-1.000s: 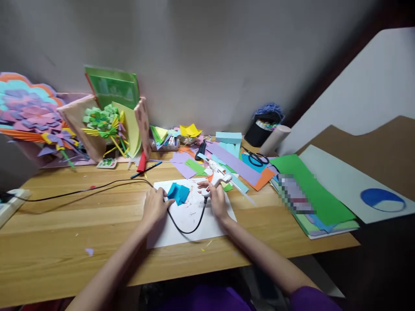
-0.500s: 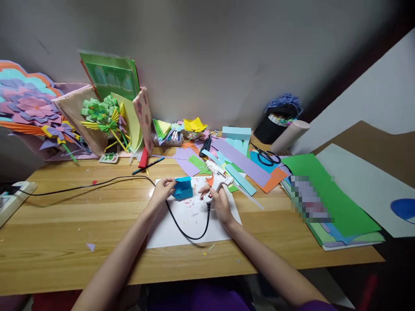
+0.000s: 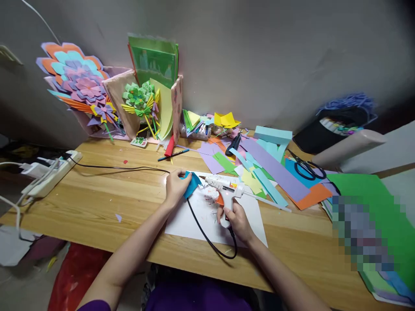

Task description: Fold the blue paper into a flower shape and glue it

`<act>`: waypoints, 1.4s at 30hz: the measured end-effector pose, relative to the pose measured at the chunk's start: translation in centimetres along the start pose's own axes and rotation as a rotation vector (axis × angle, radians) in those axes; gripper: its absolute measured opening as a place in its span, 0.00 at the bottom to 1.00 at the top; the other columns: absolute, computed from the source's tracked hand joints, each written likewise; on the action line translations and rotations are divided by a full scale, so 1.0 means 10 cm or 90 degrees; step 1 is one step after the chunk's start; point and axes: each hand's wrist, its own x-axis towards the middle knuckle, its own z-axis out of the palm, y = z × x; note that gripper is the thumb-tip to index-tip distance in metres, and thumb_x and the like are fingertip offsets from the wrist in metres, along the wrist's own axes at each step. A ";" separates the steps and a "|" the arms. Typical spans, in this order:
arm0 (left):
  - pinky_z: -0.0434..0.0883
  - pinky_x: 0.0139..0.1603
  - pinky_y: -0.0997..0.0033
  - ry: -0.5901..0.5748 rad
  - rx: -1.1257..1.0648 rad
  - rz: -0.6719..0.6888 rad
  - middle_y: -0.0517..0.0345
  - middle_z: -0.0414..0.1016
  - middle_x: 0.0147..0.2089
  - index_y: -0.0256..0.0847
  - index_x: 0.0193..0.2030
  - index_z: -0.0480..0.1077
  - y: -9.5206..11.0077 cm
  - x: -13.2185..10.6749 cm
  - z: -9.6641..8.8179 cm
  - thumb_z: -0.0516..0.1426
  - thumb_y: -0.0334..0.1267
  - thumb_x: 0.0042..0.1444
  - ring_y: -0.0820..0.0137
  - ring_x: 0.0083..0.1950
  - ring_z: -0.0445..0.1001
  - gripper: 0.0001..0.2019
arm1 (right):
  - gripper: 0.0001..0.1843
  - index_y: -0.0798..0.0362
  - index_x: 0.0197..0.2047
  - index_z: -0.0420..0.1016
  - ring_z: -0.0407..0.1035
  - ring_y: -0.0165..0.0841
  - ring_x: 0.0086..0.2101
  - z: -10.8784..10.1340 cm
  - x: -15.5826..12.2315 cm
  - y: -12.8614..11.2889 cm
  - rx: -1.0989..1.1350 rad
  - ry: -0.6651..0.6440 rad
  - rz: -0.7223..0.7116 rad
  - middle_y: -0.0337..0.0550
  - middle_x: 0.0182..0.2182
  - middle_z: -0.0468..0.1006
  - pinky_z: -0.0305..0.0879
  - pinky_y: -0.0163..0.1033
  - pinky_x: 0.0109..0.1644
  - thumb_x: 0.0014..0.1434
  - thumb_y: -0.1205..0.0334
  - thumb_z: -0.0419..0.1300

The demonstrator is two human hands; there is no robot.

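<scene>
A folded piece of blue paper is pinched in my left hand, over the left part of a white sheet. My right hand grips the handle of a white hot glue gun with an orange trigger. The gun's nozzle points left, close to the paper's right edge; whether they touch I cannot tell. A clear glue stick sticks out of the gun's back. From its handle a black cord loops over the white sheet and passes behind my left hand.
Coloured paper strips and black scissors lie beyond the gun. Paper flowers stand in a holder at the back left. A power strip is on the left edge. Green paper sheets are stacked at the right.
The glue gun has turned level, its nozzle now beside the blue paper. My left hand has tilted the paper. The whole view has shifted, showing more of the left side.
</scene>
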 end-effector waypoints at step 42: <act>0.61 0.28 0.75 0.005 0.046 0.013 0.62 0.69 0.23 0.39 0.21 0.68 -0.03 0.00 -0.01 0.56 0.39 0.42 0.72 0.27 0.67 0.06 | 0.17 0.54 0.25 0.66 0.66 0.34 0.28 0.02 0.03 0.11 -0.168 0.086 -0.025 0.44 0.27 0.72 0.63 0.36 0.34 0.55 0.52 0.47</act>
